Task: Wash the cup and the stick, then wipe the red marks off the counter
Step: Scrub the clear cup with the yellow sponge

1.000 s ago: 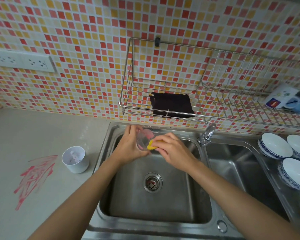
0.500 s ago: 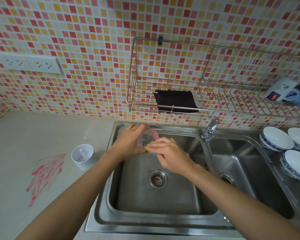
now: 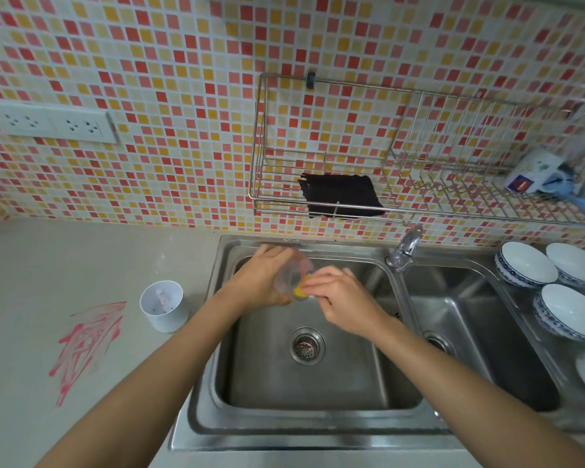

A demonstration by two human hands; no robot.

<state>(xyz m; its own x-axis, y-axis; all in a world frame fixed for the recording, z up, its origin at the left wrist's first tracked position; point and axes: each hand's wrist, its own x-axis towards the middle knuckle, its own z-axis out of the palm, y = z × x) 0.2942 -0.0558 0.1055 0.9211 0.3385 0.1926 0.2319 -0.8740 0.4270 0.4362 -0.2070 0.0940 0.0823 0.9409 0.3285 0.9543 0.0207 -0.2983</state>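
Clear thin plastic cup (image 3: 293, 276) over the sink (image 3: 318, 413), my left hand (image 3: 260, 278) wrapped round its wall, right hand (image 3: 338, 298) pinching a yellow sponge (image 3: 299, 291); I judge it light, slippery, crushable, so grip mid-body gently.

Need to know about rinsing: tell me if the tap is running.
Apparently off: no stream shows below the tap, and the left sink basin looks dry around the drain.

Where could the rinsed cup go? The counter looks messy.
Bare counter lies between the wall sockets and the white cup. The red marks take up the nearer part. Right of the sink, bowls crowd the drainboard.
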